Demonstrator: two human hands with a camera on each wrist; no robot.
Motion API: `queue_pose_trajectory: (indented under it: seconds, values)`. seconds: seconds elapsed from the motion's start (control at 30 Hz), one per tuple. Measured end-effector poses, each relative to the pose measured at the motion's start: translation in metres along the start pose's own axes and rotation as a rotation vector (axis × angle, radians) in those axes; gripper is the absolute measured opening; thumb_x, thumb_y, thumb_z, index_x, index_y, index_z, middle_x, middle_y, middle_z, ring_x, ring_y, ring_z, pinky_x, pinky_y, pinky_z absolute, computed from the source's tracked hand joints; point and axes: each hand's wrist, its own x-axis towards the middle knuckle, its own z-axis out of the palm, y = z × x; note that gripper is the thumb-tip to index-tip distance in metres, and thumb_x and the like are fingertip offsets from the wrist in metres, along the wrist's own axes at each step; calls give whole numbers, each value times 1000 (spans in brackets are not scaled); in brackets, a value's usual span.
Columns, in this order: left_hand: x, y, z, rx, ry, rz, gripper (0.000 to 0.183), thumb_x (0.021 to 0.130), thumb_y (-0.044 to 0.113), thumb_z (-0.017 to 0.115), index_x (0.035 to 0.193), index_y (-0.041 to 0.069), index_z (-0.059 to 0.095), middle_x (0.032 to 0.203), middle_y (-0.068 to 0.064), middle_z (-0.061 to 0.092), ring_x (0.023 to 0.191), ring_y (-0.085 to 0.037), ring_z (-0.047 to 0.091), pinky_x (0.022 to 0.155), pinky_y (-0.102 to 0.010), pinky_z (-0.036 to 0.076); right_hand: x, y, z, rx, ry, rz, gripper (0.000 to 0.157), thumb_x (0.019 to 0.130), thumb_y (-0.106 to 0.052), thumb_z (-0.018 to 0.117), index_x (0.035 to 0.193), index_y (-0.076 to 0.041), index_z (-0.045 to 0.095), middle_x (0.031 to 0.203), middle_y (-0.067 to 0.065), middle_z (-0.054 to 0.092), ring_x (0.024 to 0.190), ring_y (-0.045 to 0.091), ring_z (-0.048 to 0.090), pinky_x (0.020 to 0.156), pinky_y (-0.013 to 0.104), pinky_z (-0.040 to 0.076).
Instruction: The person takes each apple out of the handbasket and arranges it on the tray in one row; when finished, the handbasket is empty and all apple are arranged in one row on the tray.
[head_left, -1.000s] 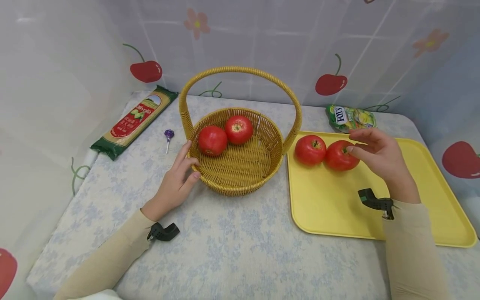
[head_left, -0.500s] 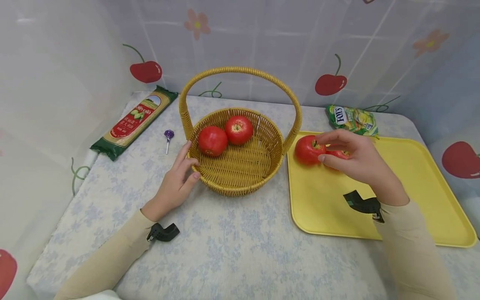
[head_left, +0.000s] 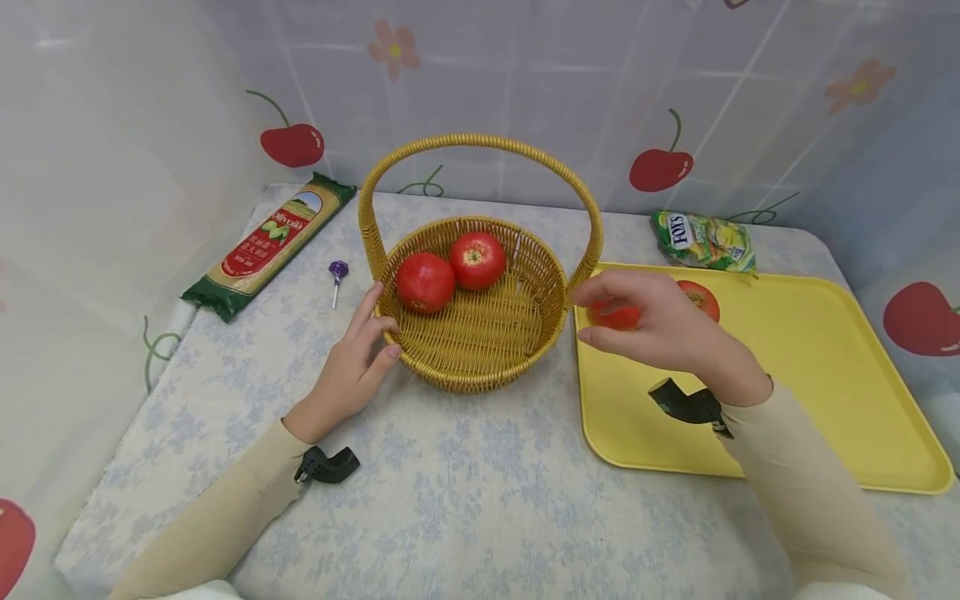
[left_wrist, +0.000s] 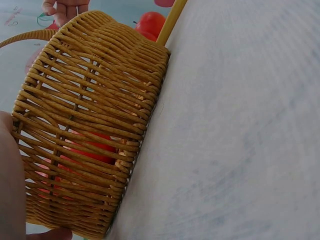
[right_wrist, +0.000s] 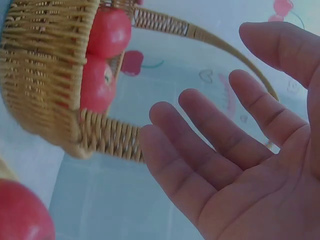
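Observation:
A wicker basket (head_left: 480,342) with a tall arched handle stands on the table, two red apples (head_left: 425,282) inside at its far left. My left hand (head_left: 347,367) holds its left rim, a fingertip over the edge; the left wrist view shows the woven wall (left_wrist: 90,115) close up. My right hand (head_left: 667,329) is beside the basket's right side, near the handle's foot, fingers spread and holding nothing. Two more red apples lie on the yellow tray (head_left: 817,375): one apple (head_left: 701,298) behind the hand, the other (head_left: 618,317) mostly hidden by its fingers.
A long green-ended Olivoila packet (head_left: 270,242) lies at the back left, beside a purple lollipop (head_left: 337,271). Behind the tray is a green Fox's candy bag (head_left: 705,240). A cherry-patterned curtain (head_left: 510,100) hangs along the table's back edge.
My right hand has moved left across the tray, from the right-hand apple to the basket's right side. My left hand, the basket and the apples have stayed put.

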Motion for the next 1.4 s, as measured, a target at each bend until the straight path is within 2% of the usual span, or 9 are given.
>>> queue_pose_trajectory:
  seconds: [0.13,0.33,0.5,0.7,0.93,1.07,1.23,1.3,1.4]
  values:
    - [0,0,0,0,0,-4,50,108,51,41,119,5,56,170,-17,22,144,-44,44,89,-63,51,16,-7,9,-33,-63,-41,29,86,-7,80,114,-10,71,111,0,74,102,11,67,88,30,57]
    - [0,0,0,-1,1,-6,51,108,52,41,119,5,56,170,-17,22,146,-45,40,92,-64,50,46,-21,22,-70,-157,21,35,90,-19,78,121,-11,66,116,3,73,102,18,70,85,43,58]
    - [-1,-2,1,0,5,3,50,108,51,41,119,5,56,170,-17,22,146,-45,40,91,-64,51,73,-31,31,-75,-216,93,41,92,-23,75,129,-12,60,122,6,70,107,24,68,89,42,57]
    - [-1,-2,1,9,8,2,55,107,56,38,119,5,56,170,-17,22,136,-43,51,76,-55,52,107,-36,47,-87,-261,185,54,91,-29,74,139,-13,52,122,10,71,101,24,69,91,41,54]
    - [0,-1,0,10,1,-2,53,107,56,38,119,6,55,170,-15,22,137,-43,50,86,-61,53,139,-36,69,-112,-287,295,70,93,-38,71,151,-13,41,117,10,68,102,22,65,91,40,53]
    - [1,0,0,12,-2,-3,54,107,56,38,119,6,55,170,-14,22,132,-42,53,83,-59,53,157,-33,78,-110,-301,352,71,94,-40,68,153,-11,40,121,9,67,101,20,62,90,39,52]
    - [1,0,0,19,-2,-2,57,107,57,37,119,5,56,170,-15,22,125,-42,56,79,-57,53,174,-29,86,-33,-342,499,71,96,-46,66,154,-15,39,131,6,62,92,26,66,82,41,58]
    - [0,0,0,19,-2,1,58,107,57,37,119,4,56,170,-16,22,124,-42,57,79,-57,53,178,-27,89,0,-362,553,72,96,-48,65,155,-18,38,123,6,64,81,28,66,73,41,60]
    - [0,0,0,19,-2,2,57,107,57,37,119,5,56,170,-16,23,122,-42,57,78,-56,53,184,-24,93,0,-381,588,71,97,-52,63,155,-18,39,114,5,64,76,24,63,68,37,59]
